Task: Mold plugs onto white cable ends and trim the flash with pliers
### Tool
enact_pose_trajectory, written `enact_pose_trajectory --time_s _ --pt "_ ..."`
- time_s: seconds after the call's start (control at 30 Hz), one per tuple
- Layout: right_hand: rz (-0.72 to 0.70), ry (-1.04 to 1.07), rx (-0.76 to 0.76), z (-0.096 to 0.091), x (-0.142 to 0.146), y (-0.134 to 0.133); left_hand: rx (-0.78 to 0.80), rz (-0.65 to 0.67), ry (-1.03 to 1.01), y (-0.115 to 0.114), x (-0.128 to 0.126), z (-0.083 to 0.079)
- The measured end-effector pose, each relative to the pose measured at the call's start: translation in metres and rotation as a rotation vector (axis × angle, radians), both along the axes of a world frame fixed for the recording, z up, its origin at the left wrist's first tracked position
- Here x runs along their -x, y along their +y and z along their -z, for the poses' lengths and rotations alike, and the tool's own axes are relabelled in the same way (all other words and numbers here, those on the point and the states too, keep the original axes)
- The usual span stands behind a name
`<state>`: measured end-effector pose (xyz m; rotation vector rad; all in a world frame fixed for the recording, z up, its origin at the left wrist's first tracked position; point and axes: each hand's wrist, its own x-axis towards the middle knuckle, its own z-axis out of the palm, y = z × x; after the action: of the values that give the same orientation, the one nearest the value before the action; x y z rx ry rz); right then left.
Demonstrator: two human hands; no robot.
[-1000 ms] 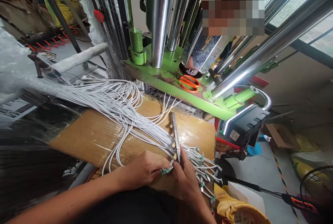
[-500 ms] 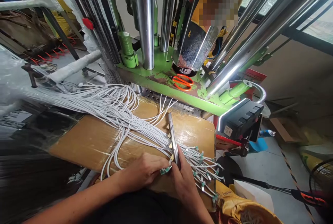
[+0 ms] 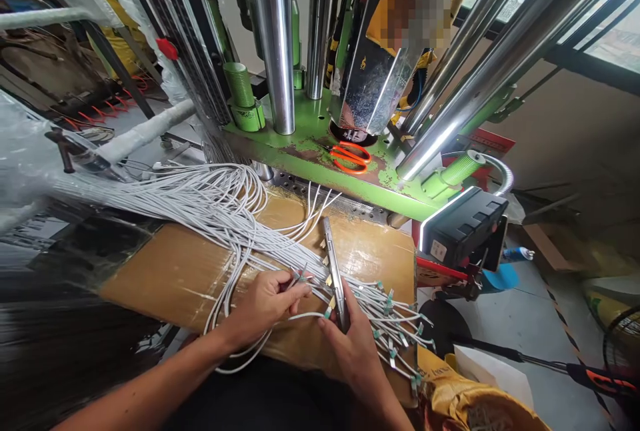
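Observation:
A thick bundle of thin white cables [image 3: 215, 207] runs across a cardboard-covered board [image 3: 370, 251], ending at the right in several teal-tipped terminals [image 3: 393, 327]. My left hand [image 3: 263, 307] pinches one white wire [image 3: 260, 344], and its small metal end [image 3: 299, 278] sticks out past my fingertips. My right hand [image 3: 350, 357] grips a narrow silver metal bar [image 3: 335, 277] upright, with small brass terminals [image 3: 329, 279] along its edge. The bar's lower end is hidden in my fingers.
A green machine bed [image 3: 300, 164] with thick steel columns stands just beyond the board, with orange-handled scissors [image 3: 351, 157] lying on it. A black device [image 3: 463, 227] sits to the right. A yellow sack [image 3: 470, 404] lies at the lower right.
My left hand has moved up and left, away from my right hand, with a single wire end now between its fingers. A loop of white wire now hangs below it.

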<state>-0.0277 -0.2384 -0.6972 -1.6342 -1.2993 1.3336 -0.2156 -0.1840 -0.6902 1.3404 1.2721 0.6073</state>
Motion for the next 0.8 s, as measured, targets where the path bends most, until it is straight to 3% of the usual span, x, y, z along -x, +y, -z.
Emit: enact_pose_trajectory --time_s 0.07,0.23,0.37,0.43,0.53,0.63,0.8 --pt "0.008 0.000 0.006 -0.001 0.000 0.000 0.045 -0.034 -0.070 -0.001 0.000 0.002" --pt "0.012 0.010 0.027 -0.001 -0.002 0.002 0.068 0.074 -0.217 -0.003 0.000 0.003" --pt "0.009 0.013 0.018 0.001 -0.003 0.002 0.200 0.013 -0.274 -0.002 -0.003 0.006" --pt "0.013 0.021 0.011 0.002 -0.004 0.002 0.186 -0.006 -0.248 -0.001 -0.004 0.006" --pt "0.041 0.027 -0.004 0.002 -0.005 0.001 -0.006 0.055 -0.128 0.003 -0.006 0.003" --pt "0.049 0.031 -0.010 0.002 -0.004 0.001 -0.332 0.204 -0.029 0.006 -0.004 0.003" --pt "0.056 0.049 0.002 0.001 -0.003 0.002 -0.820 0.383 0.104 0.008 -0.003 0.018"
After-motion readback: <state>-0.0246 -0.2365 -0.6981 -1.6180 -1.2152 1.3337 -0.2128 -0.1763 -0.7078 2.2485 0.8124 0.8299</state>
